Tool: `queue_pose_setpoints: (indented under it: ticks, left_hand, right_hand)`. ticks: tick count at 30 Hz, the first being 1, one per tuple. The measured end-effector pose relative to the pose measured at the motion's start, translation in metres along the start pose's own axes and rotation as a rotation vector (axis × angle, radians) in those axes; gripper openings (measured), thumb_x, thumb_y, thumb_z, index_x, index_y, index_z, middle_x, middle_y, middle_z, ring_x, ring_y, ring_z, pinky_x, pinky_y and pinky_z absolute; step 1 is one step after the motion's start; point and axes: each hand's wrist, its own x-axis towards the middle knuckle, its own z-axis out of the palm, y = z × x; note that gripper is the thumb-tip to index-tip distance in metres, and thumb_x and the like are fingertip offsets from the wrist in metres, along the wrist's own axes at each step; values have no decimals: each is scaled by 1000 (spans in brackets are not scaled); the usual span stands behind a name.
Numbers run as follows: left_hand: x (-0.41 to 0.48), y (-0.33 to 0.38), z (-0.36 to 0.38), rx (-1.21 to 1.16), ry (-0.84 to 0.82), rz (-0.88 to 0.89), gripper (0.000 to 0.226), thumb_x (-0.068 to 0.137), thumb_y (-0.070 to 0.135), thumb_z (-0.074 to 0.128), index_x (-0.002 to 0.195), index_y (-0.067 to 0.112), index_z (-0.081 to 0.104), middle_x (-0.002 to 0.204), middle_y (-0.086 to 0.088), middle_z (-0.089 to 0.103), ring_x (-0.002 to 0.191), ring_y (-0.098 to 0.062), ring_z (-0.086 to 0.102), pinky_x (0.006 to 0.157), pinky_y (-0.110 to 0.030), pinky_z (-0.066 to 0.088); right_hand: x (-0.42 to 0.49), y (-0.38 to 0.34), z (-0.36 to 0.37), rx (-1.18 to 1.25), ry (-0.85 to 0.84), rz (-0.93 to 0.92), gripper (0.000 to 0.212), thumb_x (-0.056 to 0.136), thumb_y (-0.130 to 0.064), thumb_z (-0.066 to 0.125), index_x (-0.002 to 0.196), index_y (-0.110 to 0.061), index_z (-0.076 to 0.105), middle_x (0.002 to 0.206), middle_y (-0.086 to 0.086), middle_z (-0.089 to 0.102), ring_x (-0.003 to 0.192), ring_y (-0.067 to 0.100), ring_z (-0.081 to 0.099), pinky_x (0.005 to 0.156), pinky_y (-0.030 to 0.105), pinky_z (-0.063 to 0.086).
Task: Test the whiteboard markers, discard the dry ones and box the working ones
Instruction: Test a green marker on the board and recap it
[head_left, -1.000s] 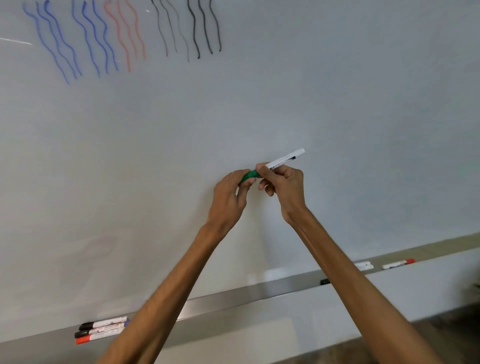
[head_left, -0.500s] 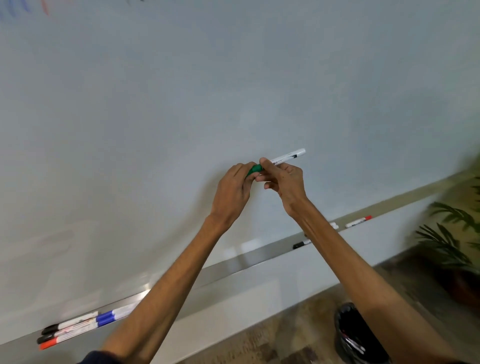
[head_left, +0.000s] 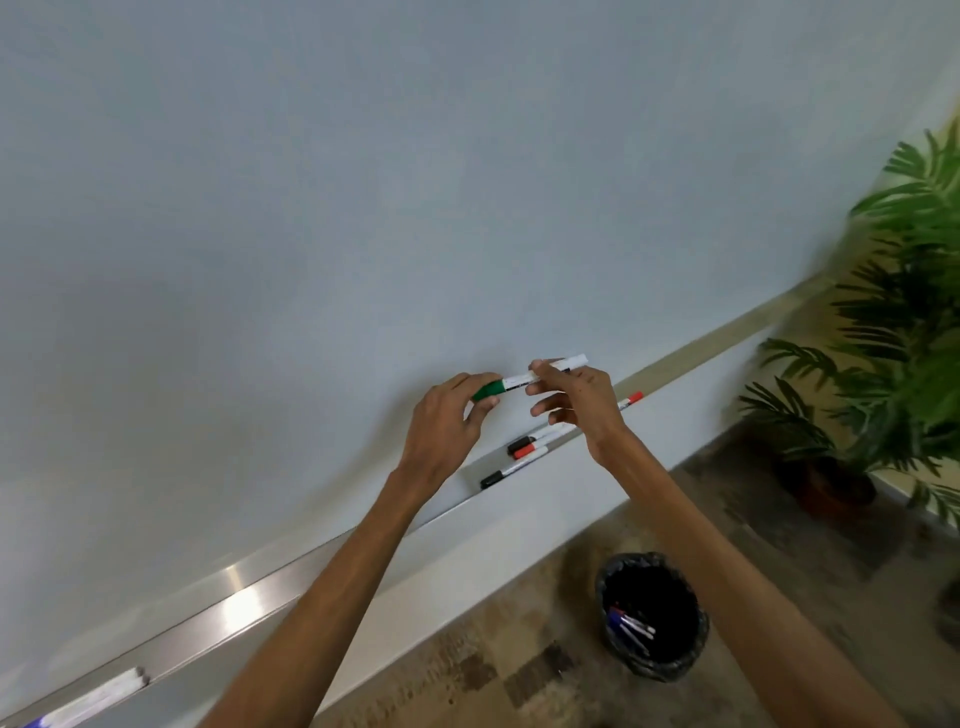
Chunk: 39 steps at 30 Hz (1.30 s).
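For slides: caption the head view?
Left hand and right hand hold green-capped marker before whiteboard; bin below.

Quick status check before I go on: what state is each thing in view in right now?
green marker: capped, held between both hands.
left hand: pinches the marker's green cap end.
right hand: pinches the marker's white barrel.
tray markers: capped, lying on the tray.
bin: open, black-lined, several markers inside.
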Motion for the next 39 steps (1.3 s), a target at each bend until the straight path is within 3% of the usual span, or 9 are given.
queue_pose_setpoints:
  ticks: [8, 12, 16, 20, 23, 29, 33, 36, 39]
  left_hand:
    - [34, 33, 133, -6, -225, -72, 20, 88, 16, 70, 108, 19, 71, 105, 3, 73, 92, -18, 65, 77, -24, 45]
    - [40, 43, 201, -23, -325, -100, 20, 86, 15, 73, 105, 20, 70, 99, 3, 71, 87, -18, 64, 74, -32, 51]
    - [40, 48, 256, -12, -402, -99, 19, 87, 15, 72, 106, 20, 70, 100, 3, 71, 88, -18, 64, 75, -35, 53]
    - [40, 51, 303, 7, -479, -59, 19, 90, 17, 68, 109, 19, 71, 103, 4, 69, 91, -16, 61, 70, -24, 40]
    - [39, 53, 334, 7, -538, -42, 19, 90, 18, 67, 108, 19, 71, 103, 4, 69, 91, -17, 61, 70, -27, 44]
    - [23, 57, 386, 35, -631, -12, 24, 87, 11, 66, 108, 21, 71, 99, 0, 68, 91, -23, 61, 70, -36, 48]
    - [12, 57, 410, 15, -690, -51, 23, 89, 9, 63, 109, 18, 70, 103, -2, 66, 95, -24, 59, 74, -35, 46]
    - [6, 58, 420, -26, -678, -107, 28, 87, 3, 62, 112, 15, 67, 110, -4, 65, 101, -24, 58, 79, -34, 46]
    - [6, 57, 424, -38, -696, -132, 31, 89, 8, 63, 120, 12, 65, 120, -8, 64, 109, -28, 58, 88, -41, 50]
  right_hand:
    - [49, 43, -139, -285, -50, 158, 14, 84, -11, 75, 98, -10, 76, 85, 12, 77, 68, 17, 70, 56, 21, 49]
    - [68, 79, -194, -491, -47, 173, 15, 83, -14, 78, 97, -11, 75, 87, 12, 76, 66, 15, 70, 56, 24, 51]
    - [83, 114, -236, -742, -74, 122, 22, 85, -25, 76, 106, -20, 75, 85, -1, 77, 71, 11, 71, 68, 30, 59]
    - [93, 148, -269, -905, -104, 126, 24, 86, -29, 72, 110, -25, 75, 98, -9, 76, 86, 9, 69, 82, 35, 59]
    - [92, 166, -288, -939, -77, 154, 24, 88, -21, 71, 111, -24, 75, 100, -7, 75, 89, 8, 68, 85, 31, 56]
    - [83, 203, -315, -957, -31, 251, 16, 88, -15, 68, 101, -20, 76, 88, 4, 74, 86, 22, 68, 72, 35, 52]
    - [82, 224, -328, -944, -9, 306, 23, 89, -15, 69, 111, -20, 74, 102, 4, 75, 98, 21, 67, 76, 28, 49]
    - [83, 233, -333, -965, -24, 328, 39, 87, -17, 73, 126, -19, 67, 123, 1, 70, 115, 20, 63, 92, 26, 46]
    - [87, 236, -336, -971, -19, 327, 44, 88, -21, 73, 131, -18, 64, 132, 0, 65, 120, 18, 61, 93, 21, 42]
